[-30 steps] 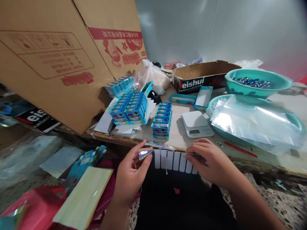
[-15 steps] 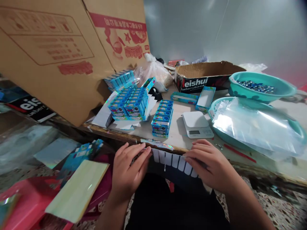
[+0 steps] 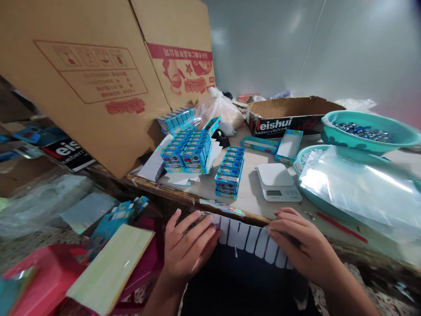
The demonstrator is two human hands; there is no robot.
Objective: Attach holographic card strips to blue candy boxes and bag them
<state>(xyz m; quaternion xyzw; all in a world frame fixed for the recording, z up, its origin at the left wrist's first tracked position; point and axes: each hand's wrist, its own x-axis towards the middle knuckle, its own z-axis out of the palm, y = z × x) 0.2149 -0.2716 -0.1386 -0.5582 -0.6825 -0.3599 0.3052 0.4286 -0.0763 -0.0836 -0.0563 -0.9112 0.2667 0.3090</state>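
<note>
A strip of white rounded tabs (image 3: pixel 251 238) stretches between my hands, below the table's front edge and over dark clothing. My left hand (image 3: pixel 192 245) holds its left end, fingers bent over and close together. At the other end, my right hand (image 3: pixel 302 241) pinches the strip between thumb and fingers. Just beyond the hands stands a row of small blue boxes (image 3: pixel 230 169) in a tray, marked "Caramelo Macizo". To its right lies a white digital scale (image 3: pixel 279 182). More blue boxes (image 3: pixel 189 151) stand in two rows farther left.
A tall cardboard carton (image 3: pixel 95 79) rises at the left. Two teal basins (image 3: pixel 371 147) stand at the right, with clear plastic (image 3: pixel 358 175) over the nearer one. A red stick (image 3: pixel 342 227) lies near the edge. Low at the left are a pale pad (image 3: pixel 112 267) and a pink container (image 3: pixel 42 267).
The scene has shifted down and right in the view. More of the white strip shows between my hands, which keep hold of its ends.
</note>
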